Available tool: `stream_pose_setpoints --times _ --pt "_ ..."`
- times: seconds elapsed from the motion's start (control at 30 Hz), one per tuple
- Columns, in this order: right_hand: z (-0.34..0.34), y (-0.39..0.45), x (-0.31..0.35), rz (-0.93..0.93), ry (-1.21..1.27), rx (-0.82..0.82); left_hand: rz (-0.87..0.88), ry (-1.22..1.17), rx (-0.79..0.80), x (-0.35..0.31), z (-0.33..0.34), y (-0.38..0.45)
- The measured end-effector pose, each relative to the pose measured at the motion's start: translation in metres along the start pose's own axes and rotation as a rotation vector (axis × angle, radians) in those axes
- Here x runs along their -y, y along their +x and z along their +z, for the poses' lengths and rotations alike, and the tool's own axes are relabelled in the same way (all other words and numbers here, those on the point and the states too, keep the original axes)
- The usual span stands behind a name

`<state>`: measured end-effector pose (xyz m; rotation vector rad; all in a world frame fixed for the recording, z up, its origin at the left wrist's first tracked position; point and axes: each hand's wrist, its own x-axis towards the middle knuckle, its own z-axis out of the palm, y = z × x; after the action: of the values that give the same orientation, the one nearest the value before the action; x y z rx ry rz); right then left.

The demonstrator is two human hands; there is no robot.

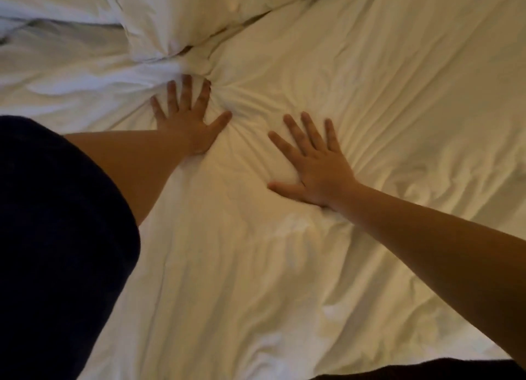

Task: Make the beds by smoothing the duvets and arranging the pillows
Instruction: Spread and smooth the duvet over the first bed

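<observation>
My left hand (187, 123) lies flat on the white duvet (370, 94), fingers straight and spread, nothing grasped; the grip is released and simply presses the cloth. My right hand (318, 163) does the same a little nearer to me and well apart from the left, palm down, fingers fanned, thumb out to the side, holding nothing.

Just beyond my left fingertips the duvet bunches into a knot of creases that fan out under both palms. Past that knot, touching it, rises a plump white pillow (176, 17), its corner pointing down toward my left hand; a dark seam runs along its edge away to the right. Further left of it is more white bedding, though the blur keeps me from saying whether that is a second pillow or folded duvet.

My dark sleeve (57, 237) covers the near-left corner, hiding the bed beneath it.
</observation>
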<state>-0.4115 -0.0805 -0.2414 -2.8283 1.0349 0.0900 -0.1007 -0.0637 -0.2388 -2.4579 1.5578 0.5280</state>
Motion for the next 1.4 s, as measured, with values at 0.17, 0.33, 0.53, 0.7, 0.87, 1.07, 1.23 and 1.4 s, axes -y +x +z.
stream_pose_setpoints --times 0.17,0.33,0.53,0.7,0.87,1.07,1.23,1.4 --pt "-0.006 -0.012 0.012 0.088 0.069 0.031 -0.155 -0.075 0.079 -0.036 -0.020 -0.012" --pt "-0.008 -0.067 0.035 0.218 0.238 0.031 0.139 -0.098 -0.250 -0.101 -0.016 -0.100" --pt "0.005 -0.200 0.058 0.333 0.196 0.036 0.903 0.051 -0.255 -0.178 0.067 -0.218" --pt "0.009 -0.299 0.086 0.332 0.189 0.136 0.798 0.129 -0.186 -0.169 0.104 -0.228" --pt "-0.029 -0.286 0.054 0.342 0.457 -0.143 0.374 -0.099 0.042 -0.228 0.081 -0.246" --pt "-0.039 -0.204 -0.046 0.535 0.105 -0.065 0.395 -0.146 -0.033 -0.247 0.104 -0.256" --pt "-0.010 -0.271 -0.036 0.469 -0.014 0.176 0.547 -0.076 -0.058 -0.224 0.115 -0.265" --pt "-0.027 -0.267 0.044 0.616 0.081 0.151 0.678 -0.278 -0.052 -0.151 0.090 -0.286"
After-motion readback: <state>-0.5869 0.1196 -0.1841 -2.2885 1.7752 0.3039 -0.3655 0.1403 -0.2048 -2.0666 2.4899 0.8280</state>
